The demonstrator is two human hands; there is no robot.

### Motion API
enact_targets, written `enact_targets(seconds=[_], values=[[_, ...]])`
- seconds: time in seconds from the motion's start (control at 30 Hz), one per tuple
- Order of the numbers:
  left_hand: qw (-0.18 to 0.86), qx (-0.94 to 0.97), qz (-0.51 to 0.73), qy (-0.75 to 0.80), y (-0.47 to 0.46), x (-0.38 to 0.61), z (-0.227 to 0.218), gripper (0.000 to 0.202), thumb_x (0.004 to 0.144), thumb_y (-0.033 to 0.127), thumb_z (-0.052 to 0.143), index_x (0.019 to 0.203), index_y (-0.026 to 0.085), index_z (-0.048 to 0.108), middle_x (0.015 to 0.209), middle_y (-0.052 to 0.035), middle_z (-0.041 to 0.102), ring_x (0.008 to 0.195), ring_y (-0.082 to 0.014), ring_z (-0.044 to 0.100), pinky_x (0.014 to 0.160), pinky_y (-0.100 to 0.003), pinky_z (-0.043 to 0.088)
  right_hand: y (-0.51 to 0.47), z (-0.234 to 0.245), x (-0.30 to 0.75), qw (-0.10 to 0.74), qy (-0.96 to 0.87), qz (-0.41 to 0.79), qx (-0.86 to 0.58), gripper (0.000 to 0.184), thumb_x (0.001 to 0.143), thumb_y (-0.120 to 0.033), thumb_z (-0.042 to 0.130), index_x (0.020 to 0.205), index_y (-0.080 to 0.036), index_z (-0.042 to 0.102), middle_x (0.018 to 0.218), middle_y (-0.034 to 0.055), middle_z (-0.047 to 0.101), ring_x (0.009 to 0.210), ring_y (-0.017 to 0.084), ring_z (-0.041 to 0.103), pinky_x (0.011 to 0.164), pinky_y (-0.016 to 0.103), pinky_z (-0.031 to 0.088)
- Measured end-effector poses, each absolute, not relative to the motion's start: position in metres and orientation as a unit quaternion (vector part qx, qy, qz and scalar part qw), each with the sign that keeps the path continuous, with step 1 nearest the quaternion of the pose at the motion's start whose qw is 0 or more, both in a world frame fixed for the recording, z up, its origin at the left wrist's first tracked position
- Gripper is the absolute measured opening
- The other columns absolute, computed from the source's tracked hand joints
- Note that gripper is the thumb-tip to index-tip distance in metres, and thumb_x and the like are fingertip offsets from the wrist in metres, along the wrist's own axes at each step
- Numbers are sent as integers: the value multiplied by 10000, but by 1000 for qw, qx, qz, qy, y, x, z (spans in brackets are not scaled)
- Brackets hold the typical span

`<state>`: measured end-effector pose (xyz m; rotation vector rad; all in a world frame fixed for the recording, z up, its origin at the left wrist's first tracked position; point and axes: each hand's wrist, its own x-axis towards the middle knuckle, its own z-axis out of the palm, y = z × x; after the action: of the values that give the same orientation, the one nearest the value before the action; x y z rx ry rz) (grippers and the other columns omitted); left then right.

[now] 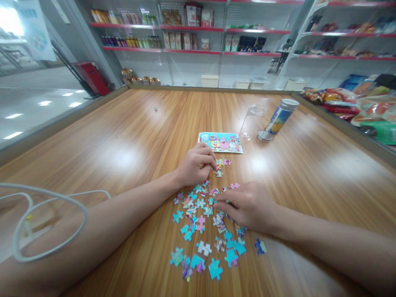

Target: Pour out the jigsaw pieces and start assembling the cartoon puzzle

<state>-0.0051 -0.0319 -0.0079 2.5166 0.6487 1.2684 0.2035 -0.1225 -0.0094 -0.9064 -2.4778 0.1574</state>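
My left hand (198, 165) rests on the table with its fingers curled, the fingertips at the left edge of a few joined jigsaw pieces (219, 162). Whatever lies inside that curl is hidden. My right hand (249, 204) reaches into a heap of loose jigsaw pieces (200, 203), its fingers stretched out and a little apart, touching pieces there. Part of the heap is covered by this hand. Blue pieces (215, 269) lie scattered toward me. Just beyond my left hand is a colourful cartoon picture card (227, 142).
A clear plastic cylinder (253, 119) and a blue printed canister (283, 115) stand behind the card on the right. A white cable (51, 196) loops over my left forearm. Snack packets (337, 101) lie past the table's right rim. Stocked shelves (192, 51) line the back.
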Motion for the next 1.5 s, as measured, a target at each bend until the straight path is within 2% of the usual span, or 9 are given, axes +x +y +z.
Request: enact_targets(seconds=[0.2, 0.37, 0.5, 0.63, 0.9, 1.07, 1.27, 1.37, 1.5], values=[[125, 864, 430, 228, -32, -5, -8, 335, 718, -42, 472, 656, 187, 708, 749, -27, 676, 820, -164, 559, 833, -374, 514, -123, -4, 202, 280, -898, 62, -334, 343, 982, -305, 507, 713, -161, 663, 544, -11, 579, 476, 80, 485, 503, 248, 269], [125, 863, 434, 227, -32, -5, -8, 329, 716, -44, 479, 652, 186, 705, 747, -26, 671, 825, -165, 558, 828, -370, 513, -119, -1, 205, 317, -878, 115, -341, 515, 991, -337, 499, 509, -155, 492, 456, -43, 410, 421, 52, 329, 466, 257, 198], [125, 864, 433, 223, -32, -5, -8, 331, 722, -51, 480, 655, 181, 706, 745, -27, 675, 825, -170, 554, 822, -375, 505, -111, -1, 212, 346, -856, 167, -344, 538, 1026, -320, 412, 548, -140, 580, 452, -33, 425, 406, 50, 339, 444, 236, 217], [126, 865, 431, 223, -32, -6, -8, 331, 726, -44, 479, 652, 183, 707, 743, -27, 677, 820, -168, 551, 810, -366, 503, -105, 0, 215, 356, -843, 186, -359, 537, 1026, -333, 408, 591, -127, 647, 466, -19, 479, 409, 54, 372, 442, 224, 245], [123, 864, 427, 235, -31, -8, -10, 327, 739, -38, 492, 667, 189, 717, 754, -20, 676, 821, -160, 552, 779, -340, 499, -106, 4, 213, 351, -841, 197, -361, 524, 1008, -313, 412, 578, -127, 648, 472, -8, 515, 414, 56, 405, 444, 216, 267], [122, 866, 426, 232, -31, -8, -10, 329, 735, -47, 494, 660, 185, 716, 754, -18, 674, 823, -159, 554, 779, -335, 499, -105, 4, 214, 357, -847, 194, -344, 497, 967, -254, 438, 494, -144, 546, 449, -19, 467, 405, 54, 370, 440, 219, 253], [120, 865, 427, 233, -31, -8, -9, 338, 735, -53, 491, 663, 183, 722, 751, -18, 675, 819, -158, 553, 778, -334, 496, -103, 2, 216, 364, -881, 227, -200, 434, 837, -170, 479, 447, -184, 291, 440, -52, 307, 407, 60, 243, 454, 264, 210], [121, 867, 425, 231, -31, -8, -9, 357, 721, -67, 474, 663, 184, 722, 750, -18, 674, 817, -157, 552, 780, -335, 496, -102, 0, 218, 337, -899, 249, -129, 368, 792, -180, 483, 490, -195, 273, 468, -53, 303, 445, 80, 236, 485, 282, 230], [125, 868, 424, 227, -30, -8, -10, 372, 712, -75, 457, 662, 181, 723, 749, -21, 673, 823, -159, 553, 776, -333, 498, -100, 0, 219, 305, -915, 245, -103, 333, 764, -183, 469, 515, -204, 248, 480, -56, 291, 460, 91, 226, 496, 294, 226]])
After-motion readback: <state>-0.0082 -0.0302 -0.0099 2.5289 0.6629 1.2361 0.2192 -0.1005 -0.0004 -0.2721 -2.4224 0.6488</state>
